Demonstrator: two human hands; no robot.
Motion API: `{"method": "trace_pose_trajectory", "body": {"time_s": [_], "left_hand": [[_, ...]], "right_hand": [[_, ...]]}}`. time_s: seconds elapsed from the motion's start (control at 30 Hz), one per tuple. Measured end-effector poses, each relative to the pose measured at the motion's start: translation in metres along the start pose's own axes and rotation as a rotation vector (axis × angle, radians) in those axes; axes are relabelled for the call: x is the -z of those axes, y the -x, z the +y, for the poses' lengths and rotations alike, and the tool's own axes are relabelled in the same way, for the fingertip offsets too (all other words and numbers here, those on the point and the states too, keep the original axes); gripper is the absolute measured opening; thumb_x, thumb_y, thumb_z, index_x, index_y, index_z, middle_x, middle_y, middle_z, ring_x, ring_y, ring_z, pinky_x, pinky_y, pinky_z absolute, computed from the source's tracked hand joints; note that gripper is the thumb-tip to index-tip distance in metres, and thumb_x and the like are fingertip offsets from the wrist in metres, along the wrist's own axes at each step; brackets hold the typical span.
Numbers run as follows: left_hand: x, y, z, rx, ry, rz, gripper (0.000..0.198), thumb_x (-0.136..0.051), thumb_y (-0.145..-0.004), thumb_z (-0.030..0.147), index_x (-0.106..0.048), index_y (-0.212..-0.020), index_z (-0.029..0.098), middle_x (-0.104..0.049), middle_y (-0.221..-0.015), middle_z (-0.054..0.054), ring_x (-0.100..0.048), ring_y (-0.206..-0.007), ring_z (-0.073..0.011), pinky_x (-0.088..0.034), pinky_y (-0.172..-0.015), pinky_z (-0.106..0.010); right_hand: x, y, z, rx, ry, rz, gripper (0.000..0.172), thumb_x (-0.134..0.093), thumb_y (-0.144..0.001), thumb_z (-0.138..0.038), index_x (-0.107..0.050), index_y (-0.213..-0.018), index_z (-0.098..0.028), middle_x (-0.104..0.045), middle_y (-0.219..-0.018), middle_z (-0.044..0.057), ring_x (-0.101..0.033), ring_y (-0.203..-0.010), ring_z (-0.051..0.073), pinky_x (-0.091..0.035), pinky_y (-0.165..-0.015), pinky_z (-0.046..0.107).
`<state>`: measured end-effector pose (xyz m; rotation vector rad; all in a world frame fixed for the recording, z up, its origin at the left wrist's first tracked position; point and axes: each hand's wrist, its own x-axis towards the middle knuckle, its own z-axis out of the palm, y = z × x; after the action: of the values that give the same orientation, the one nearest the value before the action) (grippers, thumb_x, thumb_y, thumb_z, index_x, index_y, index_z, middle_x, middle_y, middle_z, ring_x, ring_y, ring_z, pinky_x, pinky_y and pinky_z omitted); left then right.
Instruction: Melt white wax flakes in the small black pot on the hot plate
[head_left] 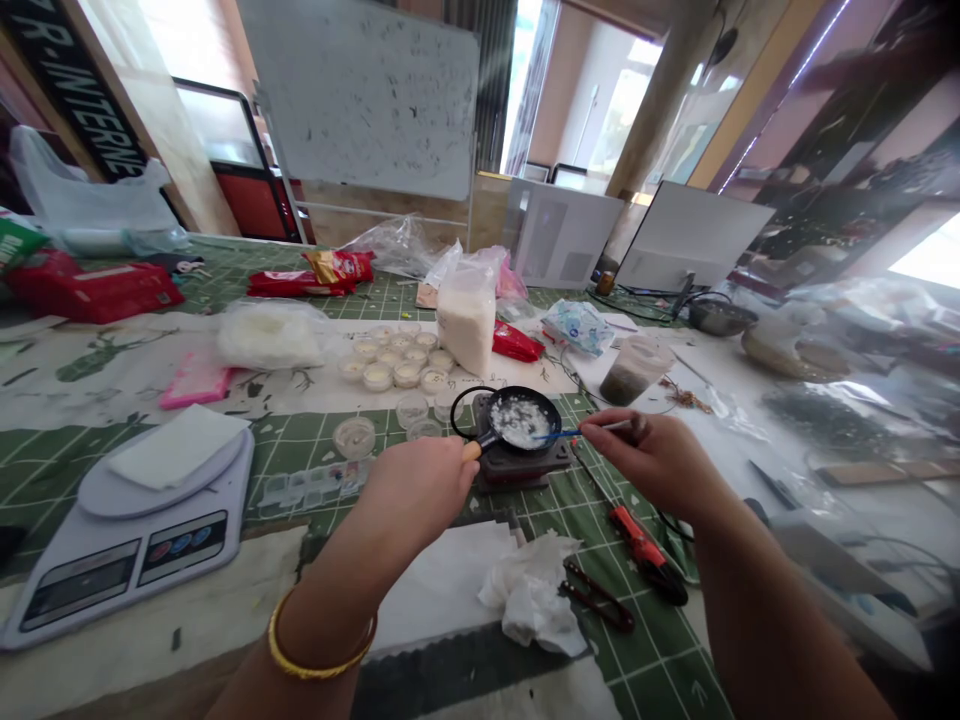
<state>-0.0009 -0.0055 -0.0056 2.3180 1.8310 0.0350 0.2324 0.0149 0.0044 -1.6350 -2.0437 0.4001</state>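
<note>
A small black frying pan [556, 402] rests on a dark square hot plate [517, 470]. White flaky or granular stuff [517, 422] covers part of its inside. My left hand [420, 480] is closed around the pan's handle, whose light wooden part [471, 451] shows at the fingers. From the right, my right hand [660, 455] pinches a thin stirring stick [559, 434] with a blue front part. The stick's tip reaches into the white stuff. Several small round clear cups [377, 376] with pale contents stand behind the pan, and a few clear cups [354, 437] sit to its left.
A kitchen scale [150, 530] bearing folded white paper lies at left. Crumpled tissue [536, 590], small thread snips [598, 597] and a red-and-black soldering iron [645, 550] lie in front. Behind stand a bag of white granules [466, 315] and a plastic cup [634, 372] with dark contents.
</note>
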Motion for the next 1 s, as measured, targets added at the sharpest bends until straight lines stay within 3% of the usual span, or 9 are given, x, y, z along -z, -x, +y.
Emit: {"method": "trace_pose_trajectory", "body": {"time_s": [0.1, 0.27, 0.43, 0.57, 0.77, 0.93, 1.0], "left_hand": [[0.001, 0.0, 0.0, 0.002, 0.005, -0.003, 0.031, -0.033, -0.089, 0.034, -0.059, -0.082, 0.018, -0.066, -0.078, -0.008, -0.063, -0.071, -0.0243, -0.045, -0.058, -0.032], [0.002, 0.001, 0.001, 0.001, 0.014, -0.008, 0.03, -0.034, -0.088, 0.037, -0.057, -0.08, 0.019, -0.066, -0.077, -0.007, -0.063, -0.071, -0.0255, -0.045, -0.057, -0.033], [0.004, 0.001, 0.001, 0.017, 0.013, -0.014, 0.029, -0.035, -0.088, 0.037, -0.057, -0.08, 0.019, -0.066, -0.079, -0.007, -0.063, -0.072, -0.0261, -0.045, -0.057, -0.035], [0.007, 0.003, -0.001, 0.013, 0.024, -0.026, 0.029, -0.035, -0.088, 0.037, -0.056, -0.081, 0.019, -0.066, -0.08, -0.006, -0.063, -0.072, -0.0246, -0.044, -0.058, -0.034], [0.009, 0.005, 0.0, 0.023, 0.02, -0.026, 0.029, -0.037, -0.087, 0.04, -0.057, -0.083, 0.018, -0.066, -0.082, -0.007, -0.063, -0.073, -0.0223, -0.042, -0.057, -0.029], [0.011, 0.006, -0.001, 0.027, 0.018, -0.039, 0.029, -0.04, -0.086, 0.041, -0.057, -0.081, 0.019, -0.066, -0.08, -0.006, -0.063, -0.072, -0.0225, -0.04, -0.055, -0.028], [0.012, 0.007, -0.001, 0.033, 0.019, -0.037, 0.027, -0.041, -0.085, 0.04, -0.057, -0.08, 0.019, -0.066, -0.08, -0.006, -0.063, -0.073, -0.023, -0.039, -0.055, -0.028]], "right_hand": [[-0.007, 0.006, 0.001, 0.027, -0.071, -0.027, 0.035, -0.05, -0.079, -0.048, -0.07, -0.091, -0.022, -0.052, -0.047, -0.003, -0.042, -0.043, 0.01, -0.031, -0.044, 0.023], [-0.019, 0.007, 0.003, -0.036, -0.072, 0.16, 0.033, -0.051, -0.08, -0.045, -0.069, -0.085, -0.018, -0.061, -0.054, 0.001, -0.052, -0.049, 0.013, -0.035, -0.048, 0.024], [-0.027, 0.003, 0.001, 0.076, -0.118, 0.121, 0.031, -0.048, -0.082, -0.042, -0.068, -0.088, -0.019, -0.067, -0.066, 0.002, -0.058, -0.057, 0.016, -0.041, -0.056, 0.025], [-0.028, -0.001, 0.004, -0.011, -0.044, 0.241, 0.033, -0.048, -0.081, -0.044, -0.068, -0.083, -0.018, -0.062, -0.054, 0.002, -0.056, -0.052, 0.016, -0.038, -0.051, 0.025], [-0.029, -0.006, 0.0, 0.057, -0.154, 0.114, 0.035, -0.048, -0.081, -0.047, -0.068, -0.086, -0.019, -0.061, -0.055, 0.001, -0.052, -0.049, 0.014, -0.038, -0.05, 0.025], [-0.035, -0.019, 0.01, -0.063, -0.196, 0.32, 0.041, -0.051, -0.077, -0.051, -0.069, -0.087, -0.014, -0.061, -0.055, 0.002, -0.052, -0.051, 0.015, -0.038, -0.051, 0.025], [-0.037, -0.021, 0.013, -0.084, -0.228, 0.342, 0.043, -0.051, -0.077, -0.052, -0.069, -0.088, -0.014, -0.061, -0.055, 0.002, -0.052, -0.052, 0.015, -0.038, -0.051, 0.025]]}}
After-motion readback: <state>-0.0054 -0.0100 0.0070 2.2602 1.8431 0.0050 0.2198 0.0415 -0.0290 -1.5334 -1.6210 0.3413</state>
